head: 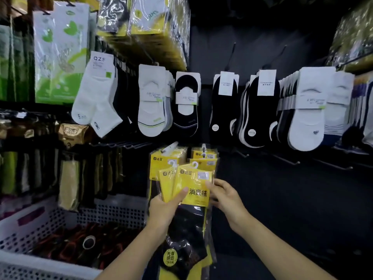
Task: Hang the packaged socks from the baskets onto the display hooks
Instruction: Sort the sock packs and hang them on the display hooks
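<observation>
Left hand (162,209) is gripping flat, glossy yellow-carded sock packs (198,196); right hand (225,197) is pinching their crinkly plastic edge.

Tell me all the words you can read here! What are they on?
"QZF": on the white sock card, upper left.
"消臭袜": on the front yellow pack.
"无骨缝合": on the round sticker low on that pack; it is slightly blurred.
The small print on the sock bands and the price tag is too blurred to read.
</observation>
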